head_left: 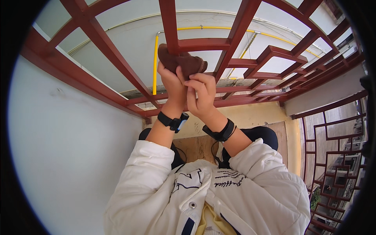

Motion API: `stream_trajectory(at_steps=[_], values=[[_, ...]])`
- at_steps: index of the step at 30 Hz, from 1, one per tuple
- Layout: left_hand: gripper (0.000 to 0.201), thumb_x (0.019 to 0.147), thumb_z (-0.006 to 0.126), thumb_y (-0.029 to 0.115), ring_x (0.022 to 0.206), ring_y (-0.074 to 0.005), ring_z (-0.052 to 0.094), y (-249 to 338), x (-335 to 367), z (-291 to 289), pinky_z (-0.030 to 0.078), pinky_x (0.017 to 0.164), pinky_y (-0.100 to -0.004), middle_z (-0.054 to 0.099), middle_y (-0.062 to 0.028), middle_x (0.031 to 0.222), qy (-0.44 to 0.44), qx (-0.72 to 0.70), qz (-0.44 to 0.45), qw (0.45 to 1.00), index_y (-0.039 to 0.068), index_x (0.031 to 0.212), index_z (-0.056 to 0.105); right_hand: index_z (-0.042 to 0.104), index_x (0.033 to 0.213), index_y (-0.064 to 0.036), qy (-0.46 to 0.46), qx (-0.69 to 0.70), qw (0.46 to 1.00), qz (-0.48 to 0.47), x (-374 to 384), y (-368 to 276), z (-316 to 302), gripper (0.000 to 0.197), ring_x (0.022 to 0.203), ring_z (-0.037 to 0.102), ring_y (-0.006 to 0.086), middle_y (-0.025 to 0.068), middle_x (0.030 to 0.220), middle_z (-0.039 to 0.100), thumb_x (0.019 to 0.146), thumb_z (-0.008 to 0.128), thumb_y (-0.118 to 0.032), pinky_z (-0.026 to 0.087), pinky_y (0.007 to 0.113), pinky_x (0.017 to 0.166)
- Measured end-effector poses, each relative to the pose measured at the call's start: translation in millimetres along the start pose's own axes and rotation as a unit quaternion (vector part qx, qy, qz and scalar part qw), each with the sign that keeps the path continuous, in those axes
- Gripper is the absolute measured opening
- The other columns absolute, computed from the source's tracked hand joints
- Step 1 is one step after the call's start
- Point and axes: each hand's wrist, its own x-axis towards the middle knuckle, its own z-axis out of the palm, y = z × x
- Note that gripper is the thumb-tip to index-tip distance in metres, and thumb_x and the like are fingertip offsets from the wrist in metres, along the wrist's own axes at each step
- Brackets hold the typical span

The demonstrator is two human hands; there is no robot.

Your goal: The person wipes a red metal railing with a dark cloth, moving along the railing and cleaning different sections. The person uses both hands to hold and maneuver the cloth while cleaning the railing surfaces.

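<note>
A dark brown cloth (pixel 182 65) is bunched against a red lattice bar (pixel 169 29), just where a short crossbar (pixel 203 44) meets it. My left hand (pixel 171 84) grips the cloth from below, its thumb up along the near side. Close beside it, my right hand (pixel 201 94) has its fingers curled, with thumb and forefinger pinched at the cloth's lower edge. The bar behind the cloth is partly hidden, so I cannot tell if the cloth goes all the way round it. Both wrists carry black bands.
Red lattice bars stretch across the front and to the right. Behind them are a pale wall and a yellow pipe (pixel 154 64). A white wall (pixel 74 145) stands close on my left. Below are my knees and a brown floor (pixel 197 147). More dark red lattice (pixel 333 137) stands at right.
</note>
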Motion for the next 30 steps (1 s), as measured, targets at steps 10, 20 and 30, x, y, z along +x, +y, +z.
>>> stream_trajectory(at_steps=[10, 20, 30], values=[[0.056, 0.101, 0.054, 0.028, 0.108, -0.0392, 0.061, -79, -88, -31, 0.048, 0.093, -0.0434, 0.057, -0.0272, 0.12, -0.086, 0.06, -0.039, 0.994, -0.013, 0.133, 0.032, 0.059, 0.103, -0.0032, -0.089, 0.054, 0.979, 0.178, -87, 14, 9, 0.025, 0.069, 0.058, 0.0279, 0.0134, 0.098, 0.06, 0.084, 0.054, 0.012, 0.048, 0.032, 0.061], [0.044, 0.094, 0.063, 0.011, 0.097, -0.0449, 0.064, -47, -87, -44, 0.052, 0.081, -0.0453, 0.062, -0.0285, 0.109, -0.124, 0.128, -0.152, 0.972, -0.006, 0.128, 0.042, 0.058, 0.107, -0.0005, -0.082, 0.069, 0.921, 0.375, -104, 6, 18, 0.016, 0.072, 0.063, 0.0135, 0.0081, 0.085, 0.066, 0.094, 0.052, 0.005, 0.051, 0.026, 0.067], [0.034, 0.091, 0.067, 0.022, 0.095, -0.0369, 0.062, 28, -59, -82, 0.052, 0.082, -0.0426, 0.061, -0.0194, 0.107, -0.108, 0.154, 0.042, 0.981, 0.002, 0.117, 0.057, 0.039, 0.135, -0.0009, -0.001, 0.29, 0.888, 0.356, -104, -40, 21, 0.043, 0.102, 0.056, 0.0186, 0.0141, 0.125, 0.048, 0.096, 0.055, -0.009, 0.048, 0.034, 0.087]])
